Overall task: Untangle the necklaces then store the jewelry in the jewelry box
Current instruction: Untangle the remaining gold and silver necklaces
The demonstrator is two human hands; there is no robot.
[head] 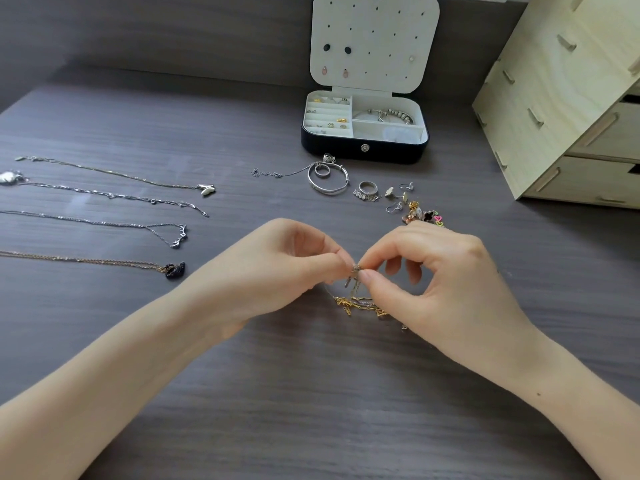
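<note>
Necklaces (111,195), four of them, lie straightened in rows at the frame's left. At centre, left hand (273,271) and right hand (446,275) meet, fingertips pinching a silver bit of the tangled chain (360,304), whose gold links trail onto the table (311,393). Jewelry box (363,153) stands open, upper right of centre.

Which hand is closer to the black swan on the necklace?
The left hand. It sits just right of the black swan, not touching it. The right hand is farther right, past the left, and both pinch a tangled chain.
</note>
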